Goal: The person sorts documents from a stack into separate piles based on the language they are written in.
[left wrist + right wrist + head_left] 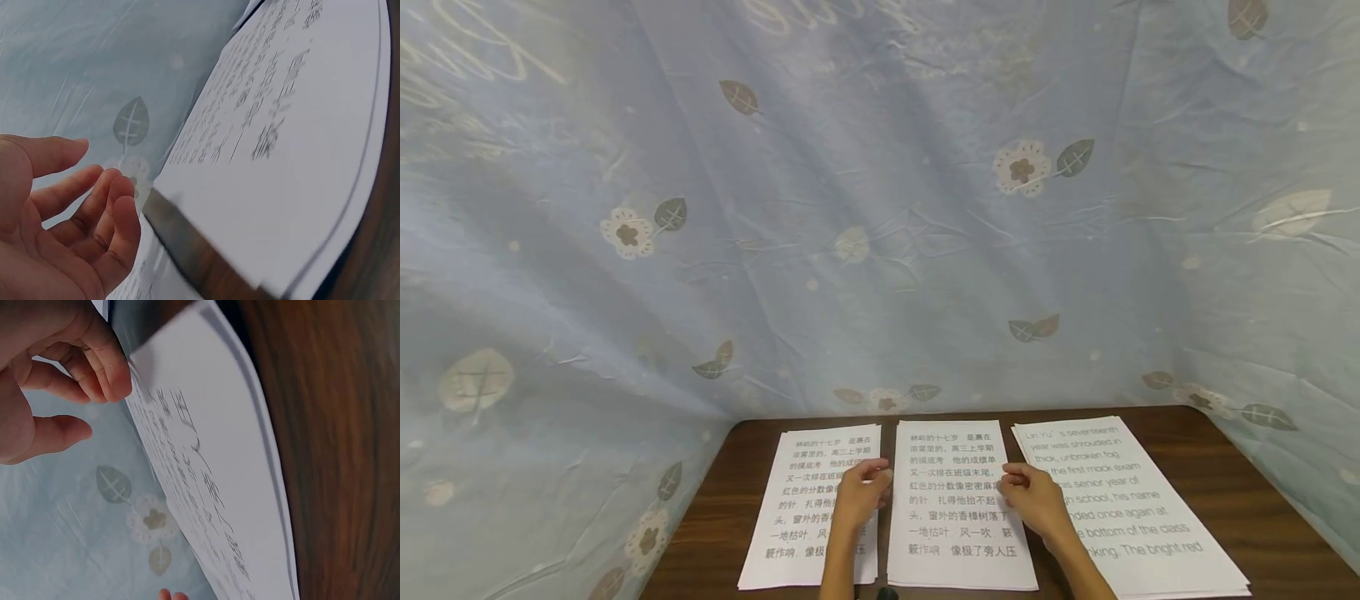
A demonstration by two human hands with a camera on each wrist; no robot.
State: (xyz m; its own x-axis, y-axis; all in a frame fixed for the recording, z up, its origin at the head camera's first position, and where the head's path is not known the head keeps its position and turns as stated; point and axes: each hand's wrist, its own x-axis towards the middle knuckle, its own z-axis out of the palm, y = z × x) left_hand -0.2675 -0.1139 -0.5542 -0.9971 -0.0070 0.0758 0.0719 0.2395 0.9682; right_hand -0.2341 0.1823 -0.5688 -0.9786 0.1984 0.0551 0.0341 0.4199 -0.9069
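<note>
A stack of white paper [958, 573] printed with large Chinese characters lies in the middle of the table. My left hand [857, 500] is over the right part of another Chinese-printed stack [778, 575], beside the middle stack's left edge. Its fingers bend loosely, and the left wrist view shows nothing between thumb and fingers. At the middle stack's right edge is my right hand [1033, 504], also loosely bent, with a gap between thumb and fingers [115, 378]. Whether its fingertips touch the paper I cannot tell. Part of a stack printed in English [1150, 571] is hidden behind that hand.
All the stacks lie on a dark brown wooden table [707, 483], with narrow strips of wood between them. A pale blue curtain [880, 317] with leaves and flowers hangs behind and along both sides. A small black object [887, 593] shows at the bottom edge.
</note>
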